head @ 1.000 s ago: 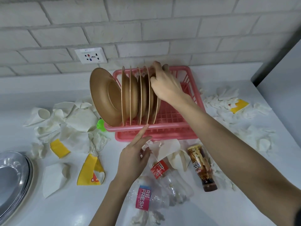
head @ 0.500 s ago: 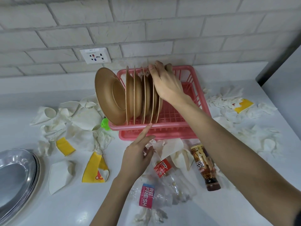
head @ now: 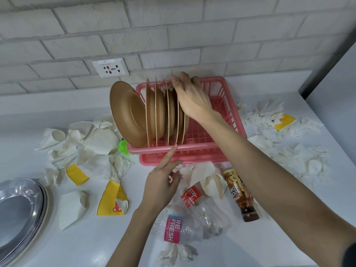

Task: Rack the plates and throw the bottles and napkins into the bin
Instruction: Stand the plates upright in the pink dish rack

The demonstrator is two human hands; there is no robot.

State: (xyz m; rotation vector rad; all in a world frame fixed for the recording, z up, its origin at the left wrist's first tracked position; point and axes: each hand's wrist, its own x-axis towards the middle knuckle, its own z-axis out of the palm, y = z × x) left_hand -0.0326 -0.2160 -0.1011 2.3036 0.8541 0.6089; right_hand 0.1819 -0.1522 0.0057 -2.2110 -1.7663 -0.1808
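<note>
The white counter (head: 57,247) carries everything, and I see no bin. Against the wall sits the pink rack (head: 217,149), with the brown plates (head: 154,112) standing on edge in its left half. The leftmost one tilts out over the rack's end. My right grip (head: 192,97) curls over the top rim of the rightmost plate and holds it. My left grip (head: 163,182) is flat and empty, its index tip touching the rack's front rim.

I judge I'm seating that plate, so I'd lower it straight into its slot, brace the rack, and release only once it stands alone. Steel plates (head: 17,214) wait at the left edge.

Among the napkins (head: 96,143), the crushed clear bottle (head: 172,231) reads "RE FRESH". The brown bottle (head: 239,193) has print I can only partly make out.
</note>
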